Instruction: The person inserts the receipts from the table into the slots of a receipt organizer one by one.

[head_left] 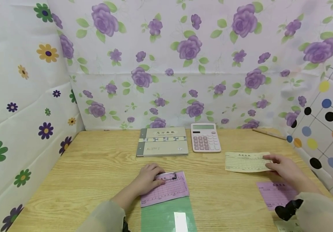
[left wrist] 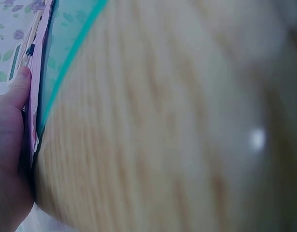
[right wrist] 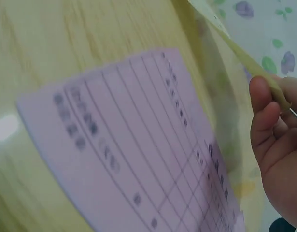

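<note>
A green clipboard (head_left: 167, 214) lies near the front middle of the table, with a pink printed form (head_left: 169, 190) under its metal clip (head_left: 168, 176). My left hand (head_left: 149, 178) holds the clipboard's top left part, fingers by the clip and thumb over the form. In the left wrist view the thumb (left wrist: 21, 87) lies along the pink sheet. At the right, my right hand (head_left: 284, 167) pinches the right end of a yellow printed form (head_left: 243, 161). The right wrist view shows that sheet (right wrist: 249, 63) raised between thumb and fingers, with a thin shiny tip beside them.
Another pink form (head_left: 274, 195) lies under the right forearm, and a second yellow form (head_left: 288, 225) is partly hidden by the sleeve. A ledger book (head_left: 163, 141), a pink and white calculator (head_left: 205, 138) and a thin wooden stick (head_left: 268, 133) lie along the back. Patterned cloth walls surround the table.
</note>
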Motion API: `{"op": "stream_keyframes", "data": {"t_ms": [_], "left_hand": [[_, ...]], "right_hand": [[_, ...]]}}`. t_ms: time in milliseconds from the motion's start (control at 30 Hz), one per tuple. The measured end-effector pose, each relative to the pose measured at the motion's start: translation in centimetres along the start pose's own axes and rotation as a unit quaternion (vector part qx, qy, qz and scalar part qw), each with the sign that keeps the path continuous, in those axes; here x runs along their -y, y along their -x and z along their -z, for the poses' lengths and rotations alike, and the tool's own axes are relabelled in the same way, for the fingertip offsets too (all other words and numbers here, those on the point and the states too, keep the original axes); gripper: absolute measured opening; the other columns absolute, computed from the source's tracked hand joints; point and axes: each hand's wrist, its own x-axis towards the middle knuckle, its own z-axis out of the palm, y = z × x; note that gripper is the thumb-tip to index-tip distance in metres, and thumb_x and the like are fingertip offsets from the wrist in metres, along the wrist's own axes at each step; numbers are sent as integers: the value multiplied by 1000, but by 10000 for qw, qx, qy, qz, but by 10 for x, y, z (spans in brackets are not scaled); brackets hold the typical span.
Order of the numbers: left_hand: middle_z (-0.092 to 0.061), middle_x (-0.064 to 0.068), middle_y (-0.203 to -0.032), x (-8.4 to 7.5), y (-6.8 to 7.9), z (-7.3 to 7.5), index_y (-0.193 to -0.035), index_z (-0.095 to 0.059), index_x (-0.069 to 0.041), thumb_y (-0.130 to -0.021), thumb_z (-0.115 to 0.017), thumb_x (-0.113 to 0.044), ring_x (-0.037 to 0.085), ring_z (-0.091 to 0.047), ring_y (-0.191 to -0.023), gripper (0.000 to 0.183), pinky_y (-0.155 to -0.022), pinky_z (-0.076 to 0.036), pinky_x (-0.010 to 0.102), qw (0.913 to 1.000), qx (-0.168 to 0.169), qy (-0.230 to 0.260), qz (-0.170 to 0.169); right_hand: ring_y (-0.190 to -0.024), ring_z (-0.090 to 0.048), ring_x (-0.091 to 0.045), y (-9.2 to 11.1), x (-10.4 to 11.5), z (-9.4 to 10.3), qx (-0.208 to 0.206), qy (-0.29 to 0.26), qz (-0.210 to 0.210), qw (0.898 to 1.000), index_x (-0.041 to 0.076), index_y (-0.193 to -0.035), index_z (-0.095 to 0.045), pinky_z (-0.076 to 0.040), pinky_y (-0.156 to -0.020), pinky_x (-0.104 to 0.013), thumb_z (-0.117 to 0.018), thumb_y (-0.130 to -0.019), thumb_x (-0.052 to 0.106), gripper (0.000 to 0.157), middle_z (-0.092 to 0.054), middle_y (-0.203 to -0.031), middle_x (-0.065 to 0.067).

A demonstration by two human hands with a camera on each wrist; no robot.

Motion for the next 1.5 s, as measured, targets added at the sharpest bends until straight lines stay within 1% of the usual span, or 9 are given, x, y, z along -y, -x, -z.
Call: {"op": "stream_keyframes", "data": {"t_ms": [133, 233, 533, 667, 767, 900, 1067, 1267, 1500], "left_hand": [[-53, -3, -113, 0, 0, 0, -114, -61, -19, -87, -64, -36, 19, -45, -106, 32, -98, -31, 44, 10000, -18, -24, 0], [-53, -3, -114, 0, 0, 0, -115, -61, -19, -87, -63, -37, 18, -44, -107, 33, -98, -31, 44, 10000, -16, -38, 30], [-53, -3, -114, 1, 0, -1, -115, -61, -19, -87, -63, -37, 19, -44, -107, 33, -99, -30, 45, 10000, -59, -28, 6], [-53, -4, -114, 1, 0, -1, -115, -61, -20, -87, -63, -40, 18, -44, -107, 33, -99, -30, 44, 10000, -23, -63, 40], [-53, -5, -114, 1, 0, -2, -115, -60, -22, -88, -61, -42, 17, -44, -108, 34, -100, -30, 43, 9999, 13, -103, 76], [-53, -5, -114, 1, 0, -2, -115, -60, -21, -87, -62, -41, 18, -44, -108, 35, -100, -30, 43, 9999, 26, -76, 86], [-53, -4, -115, 1, 1, -1, -115, -61, -21, -87, -63, -41, 18, -44, -108, 34, -99, -30, 43, 9999, 12, -64, 84], [-53, -3, -116, 1, 0, -1, -116, -60, -21, -87, -62, -41, 19, -44, -110, 36, -100, -30, 44, 9999, 23, -67, 101], [-53, -2, -117, 2, 0, -1, -117, -60, -20, -87, -62, -41, 19, -44, -110, 37, -100, -30, 44, 9999, 31, -67, 85]], "right_hand": [[-86, -60, -22, 0, 12, -4, -14, -256, 112, 9996, 1, -138, -42, -52, -70, -32, -55, -94, 35, 57, -51, -117, -23], [-85, -60, -23, -1, 22, -8, 13, -445, 269, 9986, 1, -138, -42, -52, -71, -32, -56, -94, 36, 57, -52, -114, -19], [-99, -57, -16, -5, 46, -28, 434, -727, 790, 9933, 2, -136, -43, -51, -79, -34, -57, -94, 34, 55, -38, -138, -25], [-107, -53, -22, -3, 58, -41, 694, -895, 894, 9895, 3, -136, -45, -50, -81, -36, -58, -93, 32, 53, -35, -141, -24], [-103, -54, -26, -4, 67, -52, 811, -981, 906, 9877, 3, -133, -47, -50, -78, -38, -59, -93, 29, 50, -41, -135, -23], [-92, -55, -22, -7, 77, -68, 898, -961, 863, 9875, 5, -130, -51, -50, -75, -40, -62, -91, 29, 47, -47, -128, -18], [-85, -54, -23, -6, 91, -84, 1119, -909, 963, 9849, 5, -128, -53, -50, -71, -40, -62, -91, 27, 44, -47, -130, -17], [-80, -52, -22, -3, 103, -103, 1270, -756, 978, 9842, 11, -124, -57, -50, -69, -38, -64, -89, 26, 39, -53, -120, -12], [-78, -50, -22, -4, 112, -115, 1520, -675, 1339, 9769, 8, -123, -58, -50, -67, -39, -64, -89, 24, 37, -52, -108, -13]]}}
